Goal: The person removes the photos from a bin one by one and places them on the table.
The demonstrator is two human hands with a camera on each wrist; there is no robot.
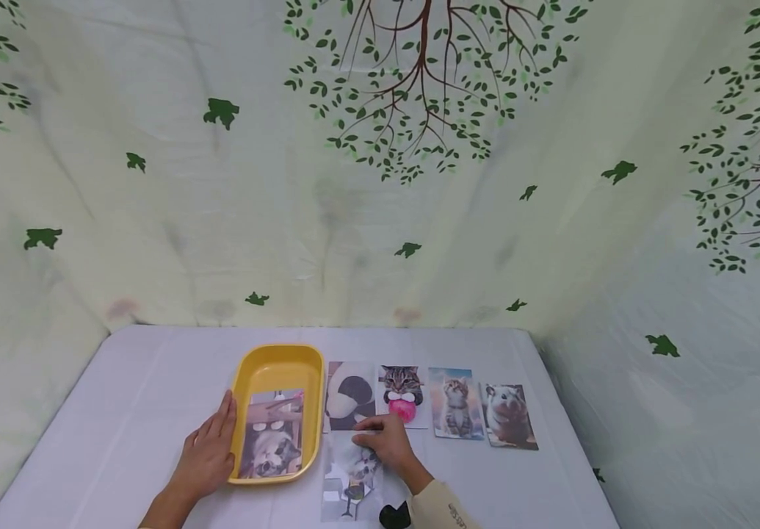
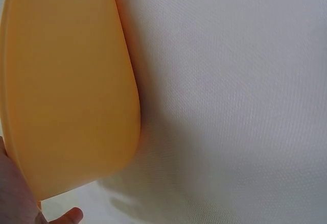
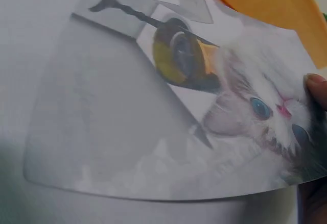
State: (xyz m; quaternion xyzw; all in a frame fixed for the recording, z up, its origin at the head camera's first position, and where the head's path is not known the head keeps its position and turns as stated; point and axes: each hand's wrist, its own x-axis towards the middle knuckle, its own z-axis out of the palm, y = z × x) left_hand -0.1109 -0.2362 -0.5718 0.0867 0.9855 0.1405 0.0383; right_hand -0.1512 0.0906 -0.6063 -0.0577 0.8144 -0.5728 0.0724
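Observation:
My left hand (image 1: 204, 452) lies along the left rim of a yellow tray (image 1: 283, 367), its fingers straight against the side. Inside the tray are picture cards, the top one a fluffy animal card (image 1: 274, 444). With thumb and fingers, my right hand (image 1: 389, 447) pinches the edge of a white kitten card (image 1: 346, 488), just right of the tray's lower part. In the right wrist view the kitten card (image 3: 240, 106) is slightly bowed, the thumb (image 3: 317, 87) on its face. The left wrist view shows the tray's outer wall (image 2: 71, 91).
Along the row right of the tray lie a black-and-white picture card (image 1: 351, 397), a tabby cat card with a pink ball (image 1: 401, 382), a sitting kitten card (image 1: 455, 404) and a hamster card (image 1: 510, 415). White cloth covers the table (image 1: 155, 389); a leaf-printed curtain (image 1: 353, 294) hangs behind.

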